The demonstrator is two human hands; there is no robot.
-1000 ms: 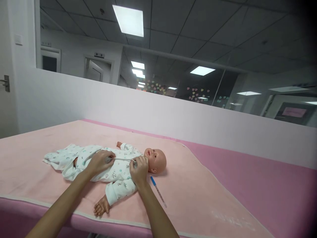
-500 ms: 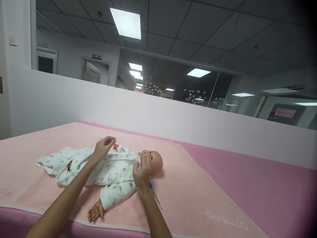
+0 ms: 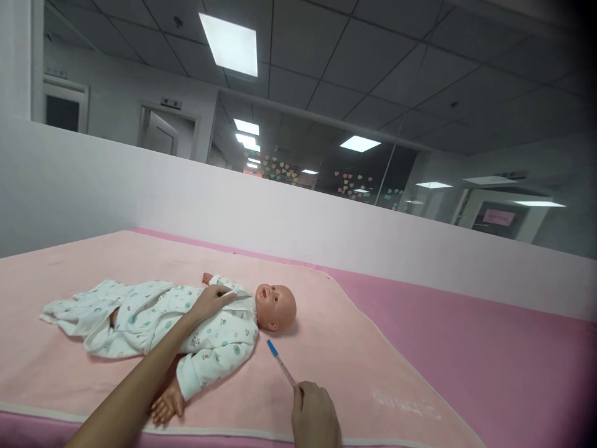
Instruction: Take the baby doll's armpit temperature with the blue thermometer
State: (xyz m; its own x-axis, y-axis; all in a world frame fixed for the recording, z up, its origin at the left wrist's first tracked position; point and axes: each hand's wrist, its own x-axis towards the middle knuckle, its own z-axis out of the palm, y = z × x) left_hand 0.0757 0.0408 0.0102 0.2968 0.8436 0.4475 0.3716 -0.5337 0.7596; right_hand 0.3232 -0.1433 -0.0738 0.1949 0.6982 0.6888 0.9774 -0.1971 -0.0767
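Note:
A baby doll in a white patterned romper lies on its back on a pale pink blanket, head to the right. My left hand rests on the doll's chest near the collar, fingers laid flat on the cloth. My right hand is low at the bottom edge, fingers pinched on the near end of a thin thermometer with a blue tip. The blue tip points toward the doll's head and lies just short of it.
The blanket covers a darker pink mattress that stretches to the right. A white partition wall runs along the far side, with glass and office ceiling lights behind it. The near edge of the bed runs along the bottom left.
My right hand left the doll's collar, drew back toward me and took hold of the thermometer's near end. My left hand rose briefly, then settled on the doll's chest. The view shifted right.

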